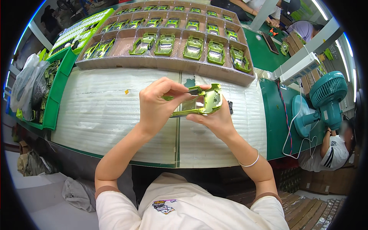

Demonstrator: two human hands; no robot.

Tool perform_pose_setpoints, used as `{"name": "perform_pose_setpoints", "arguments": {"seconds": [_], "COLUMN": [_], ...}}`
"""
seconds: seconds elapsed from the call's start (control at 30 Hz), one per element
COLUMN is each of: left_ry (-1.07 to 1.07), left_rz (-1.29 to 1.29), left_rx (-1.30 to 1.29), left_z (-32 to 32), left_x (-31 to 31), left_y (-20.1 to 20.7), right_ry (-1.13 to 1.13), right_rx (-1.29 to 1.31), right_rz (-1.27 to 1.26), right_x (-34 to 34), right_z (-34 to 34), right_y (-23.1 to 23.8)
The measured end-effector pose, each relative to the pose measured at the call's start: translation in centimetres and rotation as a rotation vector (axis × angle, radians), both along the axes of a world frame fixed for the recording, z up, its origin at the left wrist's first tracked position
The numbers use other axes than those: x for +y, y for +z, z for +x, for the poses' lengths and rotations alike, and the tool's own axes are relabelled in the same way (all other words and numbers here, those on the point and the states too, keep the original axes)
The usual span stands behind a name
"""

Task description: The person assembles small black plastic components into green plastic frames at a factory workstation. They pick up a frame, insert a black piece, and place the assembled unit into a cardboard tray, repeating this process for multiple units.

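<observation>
Above the middle of the bench I hold a shiny green toy car body [210, 100], tilted, with its hollow inside and window openings showing. My right hand [217, 119] grips its right end, thumb along the near edge and the other fingers mostly hidden behind it. At the left and far side, my left hand [158, 100] has thumb and fingers pinched on the body's side. A dark strip shows by those left fingertips; I cannot tell whether it is a separate part. Past my right hand lies a small black piece [230, 107].
A divided cardboard tray [165, 62] of green car bodies spans the back. At left stand a green crate [61, 88] with plastic bags and parts, and a green rack [82, 36]. A teal fan [326, 96] with cables stands at right. Other people work beyond and at right.
</observation>
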State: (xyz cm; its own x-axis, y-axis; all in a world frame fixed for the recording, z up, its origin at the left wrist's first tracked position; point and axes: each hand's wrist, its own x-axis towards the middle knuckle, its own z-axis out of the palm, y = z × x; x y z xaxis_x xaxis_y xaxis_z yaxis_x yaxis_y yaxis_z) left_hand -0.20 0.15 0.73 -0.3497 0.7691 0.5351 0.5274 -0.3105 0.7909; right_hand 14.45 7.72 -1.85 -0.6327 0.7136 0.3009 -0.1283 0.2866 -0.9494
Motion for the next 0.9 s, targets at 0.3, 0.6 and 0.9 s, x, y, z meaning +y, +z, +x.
{"name": "perform_pose_setpoints", "arguments": {"seconds": [0.3,0.6,0.9], "left_ry": [0.043,0.008,-0.013], "left_rz": [0.021,0.122,0.108], "left_rx": [0.107,0.004,0.026], "left_z": [0.0,-0.1,-0.2], "left_x": [-0.2,0.2,0.2], "left_y": [-0.4,-1.2,-1.2], "right_ry": [0.008,0.049,0.1], "right_rx": [-0.049,-0.057,-0.007], "right_rz": [0.071,0.043,-0.036], "right_x": [-0.1,0.1,0.2], "right_z": [0.3,0.6,0.6], "right_y": [1.0,1.7,1.6]}}
